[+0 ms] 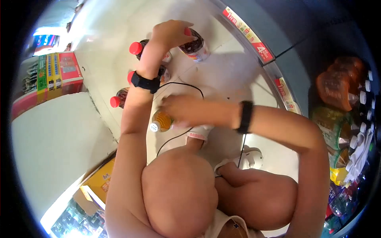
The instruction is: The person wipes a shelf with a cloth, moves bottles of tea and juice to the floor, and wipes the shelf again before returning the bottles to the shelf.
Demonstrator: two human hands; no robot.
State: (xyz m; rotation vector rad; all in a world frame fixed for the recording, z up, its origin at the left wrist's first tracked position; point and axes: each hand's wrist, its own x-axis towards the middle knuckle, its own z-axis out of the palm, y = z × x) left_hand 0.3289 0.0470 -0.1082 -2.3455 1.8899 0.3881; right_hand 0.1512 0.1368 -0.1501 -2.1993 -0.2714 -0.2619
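My left hand (171, 33) is stretched far forward, its fingers closed around the red-capped neck of a bottle of dark drink (195, 48) on the pale tiled floor. My right hand (180, 110) is smeared by motion. It lies over or against a bottle of orange-yellow drink with a white cap (162, 120); I cannot make out whether the fingers grip it. More dark bottles with red caps stand along my left forearm: one red-capped bottle (136, 48) near the wrist, another (119, 99) lower down. My arm partly hides them.
A shelf edge with red price strips (250, 35) runs along the right. Behind it are orange drink bottles (337, 87) and green-labelled bottles (331, 127). A taped drinks carton (51, 75) stands at the left. A black cable (178, 83) crosses the floor near my white shoes (254, 158).
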